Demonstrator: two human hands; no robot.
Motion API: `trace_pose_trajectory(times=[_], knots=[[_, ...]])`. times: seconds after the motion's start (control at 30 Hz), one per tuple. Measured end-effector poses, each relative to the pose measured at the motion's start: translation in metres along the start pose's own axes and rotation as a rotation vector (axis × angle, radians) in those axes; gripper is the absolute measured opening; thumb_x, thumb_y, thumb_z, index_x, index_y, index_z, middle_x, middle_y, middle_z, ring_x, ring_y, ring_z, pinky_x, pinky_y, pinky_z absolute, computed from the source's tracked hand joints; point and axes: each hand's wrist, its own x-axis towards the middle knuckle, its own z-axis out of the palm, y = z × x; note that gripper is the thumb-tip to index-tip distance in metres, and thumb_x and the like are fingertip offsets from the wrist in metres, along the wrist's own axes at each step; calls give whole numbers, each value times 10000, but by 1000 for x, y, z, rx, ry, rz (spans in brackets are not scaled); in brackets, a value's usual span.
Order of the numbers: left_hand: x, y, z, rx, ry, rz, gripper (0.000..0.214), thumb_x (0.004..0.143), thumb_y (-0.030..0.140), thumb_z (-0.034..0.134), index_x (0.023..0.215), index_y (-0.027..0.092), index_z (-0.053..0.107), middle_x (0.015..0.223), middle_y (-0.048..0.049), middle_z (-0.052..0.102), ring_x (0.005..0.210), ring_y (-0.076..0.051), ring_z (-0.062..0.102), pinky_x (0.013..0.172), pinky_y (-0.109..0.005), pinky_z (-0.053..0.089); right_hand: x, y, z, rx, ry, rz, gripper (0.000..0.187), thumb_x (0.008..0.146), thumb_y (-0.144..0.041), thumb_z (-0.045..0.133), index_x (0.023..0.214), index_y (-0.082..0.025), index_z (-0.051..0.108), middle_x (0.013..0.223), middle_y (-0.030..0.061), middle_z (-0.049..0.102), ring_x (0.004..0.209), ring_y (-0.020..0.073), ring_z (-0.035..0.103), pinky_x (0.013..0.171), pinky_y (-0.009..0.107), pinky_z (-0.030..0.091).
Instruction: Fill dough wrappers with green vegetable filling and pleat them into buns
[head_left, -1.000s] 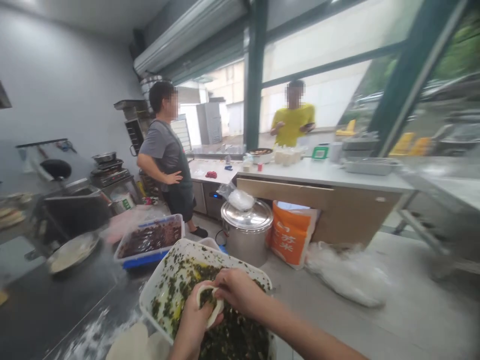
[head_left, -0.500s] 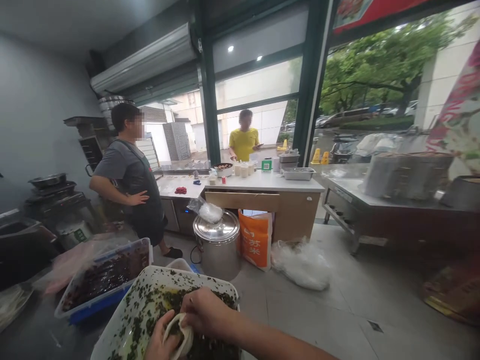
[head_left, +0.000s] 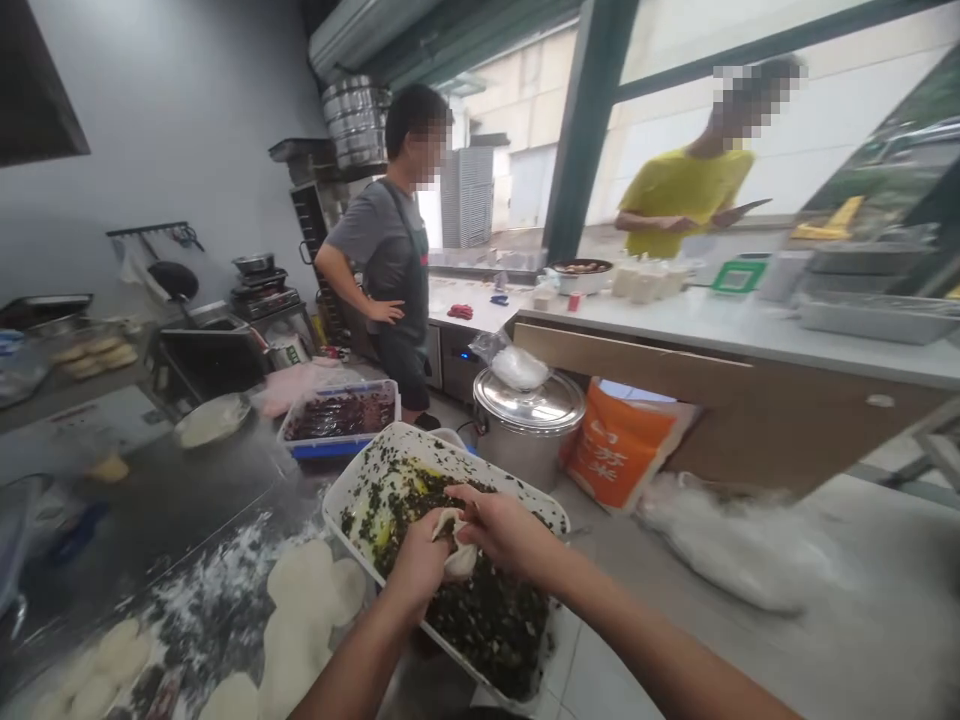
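Observation:
Both of my hands meet over a white tub [head_left: 352, 478] filled with dark chopped greens [head_left: 487, 615]. My left hand [head_left: 417, 565] cups a white dough wrapper [head_left: 454, 553] from below. My right hand [head_left: 501, 528] pinches the wrapper's top edge with closed fingers. Several flat rounds of dough [head_left: 309, 590] lie on the floured steel counter [head_left: 150, 520] just left of the tub.
A clear tub of dark red filling [head_left: 339, 414] sits behind the white tub. A person in a grey shirt [head_left: 386, 250] stands by the stove. Another in yellow [head_left: 682, 190] stands outside the window. A lidded steel pot [head_left: 527, 420], an orange sack [head_left: 616, 445] and a plastic bag [head_left: 739, 545] sit on the floor.
My view has swung back to the left and down, showing the counter again. My hands have kept working the wrapper over the greens, which now looks more closed.

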Motion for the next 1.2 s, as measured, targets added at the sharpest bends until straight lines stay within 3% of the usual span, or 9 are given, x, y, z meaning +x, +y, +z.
trace_pose_trajectory(times=[0.1, 0.23, 0.4, 0.57, 0.7, 0.97, 1.13, 1.2], knots=[[-1, 2, -3, -49, 2, -53, 358, 626, 165, 469, 978, 193, 524, 872, -57, 556, 749, -174, 515, 623, -347, 468, 2, 0, 1, -62, -11, 16, 116, 720, -188, 450, 762, -177, 558, 709, 18, 584, 663, 129, 512, 582, 210, 322], [1, 0, -7, -110, -5, -46, 457, 565, 86, 415, 1002, 194, 500, 906, -55, 540, 777, -175, 513, 638, -338, 465, 2, -9, 0, -162, 38, -28, 160, 780, -221, 391, 720, -170, 530, 704, 27, 579, 658, 127, 520, 578, 211, 320], [5, 1, -13, 80, -45, 59, 450, 525, 57, 380, 925, 177, 548, 800, -46, 561, 706, -175, 507, 570, -324, 462, 9, -15, 0, -185, -23, -50, 192, 732, -194, 447, 908, -171, 520, 727, 28, 600, 671, 143, 540, 567, 214, 321], [2, 6, -16, -66, 60, -60, 414, 626, 170, 461, 1038, 213, 465, 966, -65, 529, 821, -201, 510, 622, -359, 473, 17, -5, 7, -126, 26, -7, 164, 765, -229, 408, 722, -174, 556, 695, 24, 598, 652, 130, 529, 573, 210, 324], [3, -1, -12, -195, 118, -26, 364, 678, 249, 458, 1040, 214, 451, 961, -63, 523, 789, -170, 519, 653, -346, 466, 15, -3, 11, -132, 75, 38, 181, 782, -275, 399, 720, -180, 540, 678, 16, 597, 636, 129, 530, 558, 209, 319], [11, -6, -12, 7, 75, 30, 340, 621, 146, 408, 933, 186, 535, 780, -41, 568, 629, -134, 500, 537, -282, 452, 17, -13, 6, -259, -20, -62, 185, 735, -184, 443, 905, -179, 516, 743, 29, 615, 685, 148, 558, 566, 216, 319], [10, -3, -15, 63, 54, 5, 303, 636, 180, 432, 916, 179, 548, 785, -45, 572, 681, -161, 509, 521, -265, 443, 21, -15, 6, -370, -40, -66, 159, 762, -210, 414, 683, -174, 548, 714, 37, 614, 662, 153, 562, 557, 229, 316], [10, -2, -16, 74, 25, 10, 302, 642, 182, 426, 918, 180, 550, 754, -42, 578, 638, -152, 508, 511, -266, 437, 22, -17, 7, -395, -32, -73, 162, 769, -214, 406, 703, -170, 547, 721, 47, 613, 661, 155, 561, 552, 232, 316]])
